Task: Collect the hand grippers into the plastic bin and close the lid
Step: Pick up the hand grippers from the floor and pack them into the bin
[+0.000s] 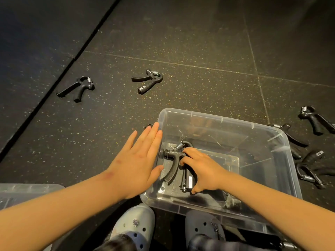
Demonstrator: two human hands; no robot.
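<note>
Head view: hand gripper (171, 167), lower centre, inside plastic bin (217, 118); right hand (201, 169) curled round it, left hand (137, 163) flat, fingers straight, at bin wall. Likely rigid, sprung, light; grasp by handle.

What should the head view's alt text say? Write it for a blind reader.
A person's right hand grips a black spring hand gripper inside a clear plastic bin, the flat left hand at its left wall. More black grippers lie on the dark speckled floor around it.
</note>
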